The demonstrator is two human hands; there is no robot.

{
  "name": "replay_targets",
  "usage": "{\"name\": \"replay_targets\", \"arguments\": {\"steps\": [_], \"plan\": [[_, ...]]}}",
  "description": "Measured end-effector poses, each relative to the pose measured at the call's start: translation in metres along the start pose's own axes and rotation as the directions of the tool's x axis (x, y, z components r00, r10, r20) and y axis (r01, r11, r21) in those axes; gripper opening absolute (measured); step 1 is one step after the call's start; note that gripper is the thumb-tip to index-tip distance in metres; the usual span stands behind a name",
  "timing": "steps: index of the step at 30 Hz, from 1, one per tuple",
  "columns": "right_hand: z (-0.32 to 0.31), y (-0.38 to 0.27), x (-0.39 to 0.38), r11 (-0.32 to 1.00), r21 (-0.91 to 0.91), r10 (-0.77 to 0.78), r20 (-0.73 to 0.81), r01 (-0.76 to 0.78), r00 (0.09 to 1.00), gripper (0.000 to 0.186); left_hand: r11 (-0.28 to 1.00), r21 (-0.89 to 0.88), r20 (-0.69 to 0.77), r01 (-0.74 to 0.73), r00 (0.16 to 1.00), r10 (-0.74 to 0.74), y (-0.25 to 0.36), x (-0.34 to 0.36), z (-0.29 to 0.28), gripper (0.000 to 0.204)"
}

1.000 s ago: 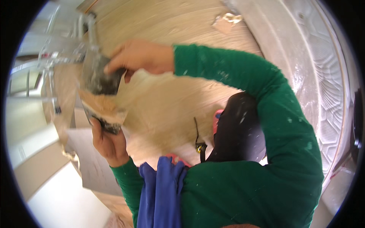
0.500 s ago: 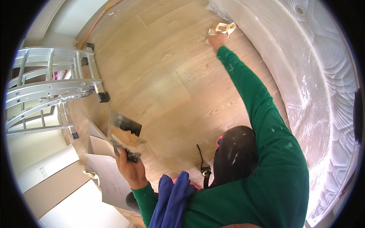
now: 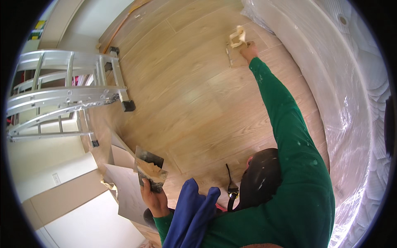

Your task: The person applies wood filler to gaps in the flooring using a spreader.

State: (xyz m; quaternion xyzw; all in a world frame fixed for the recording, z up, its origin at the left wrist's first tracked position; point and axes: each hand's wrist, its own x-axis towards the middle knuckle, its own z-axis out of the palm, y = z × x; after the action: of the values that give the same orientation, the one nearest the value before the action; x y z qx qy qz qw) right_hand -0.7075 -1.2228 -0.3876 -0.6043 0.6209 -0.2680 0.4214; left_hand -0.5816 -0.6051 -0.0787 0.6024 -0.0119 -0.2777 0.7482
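Two hands (image 3: 155, 201) (image 3: 249, 51); at least one putty-smeared blade (image 3: 151, 169); one ladder (image 3: 66, 94); one blue cloth (image 3: 190, 211)

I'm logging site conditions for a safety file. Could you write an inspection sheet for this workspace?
Surface: wood-plank floor, visible seams.
Job's things: flat metal plate carrying tan paste; curled cream strip on the floor side.
Clutter: flat tan scrap near the strip; black-and-yellow item beside the bent knee.
Hands: left hand grips the plate; right hand is at the strip, grip unclear.
Cables: none certain; thin orange line upper left, cord or trim unclear.
Surroundings: aluminium ladder left; plastic-wrapped mattress right.
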Motion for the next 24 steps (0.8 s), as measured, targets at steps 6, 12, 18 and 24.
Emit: {"name": "replay_targets", "arguments": {"steps": [6,12,18,24], "plan": [[0.025,-0.035,-0.031,0.779,0.293,-0.626,0.421,0.554,0.657,0.036,0.996,-0.065,-0.05,-0.056,0.997,0.053,-0.007,0.003,-0.04,0.026],[0.035,-0.13,-0.191,0.967,0.249,-0.249,0.867,0.056,0.432,0.055,0.939,-0.326,0.119,0.11,0.99,-0.075,0.004,-0.003,-0.052,0.031],[0.108,-0.248,-0.351,0.958,0.199,-0.229,0.965,0.209,0.131,0.05,0.93,-0.361,0.038,0.074,0.997,-0.064,0.019,-0.01,-0.059,0.028],[0.212,-0.303,-0.493,0.916,0.332,-0.303,0.94,0.223,-0.155,0.066,0.863,-0.457,-0.176,-0.216,0.973,0.15,0.043,0.0,-0.112,0.032]]}}
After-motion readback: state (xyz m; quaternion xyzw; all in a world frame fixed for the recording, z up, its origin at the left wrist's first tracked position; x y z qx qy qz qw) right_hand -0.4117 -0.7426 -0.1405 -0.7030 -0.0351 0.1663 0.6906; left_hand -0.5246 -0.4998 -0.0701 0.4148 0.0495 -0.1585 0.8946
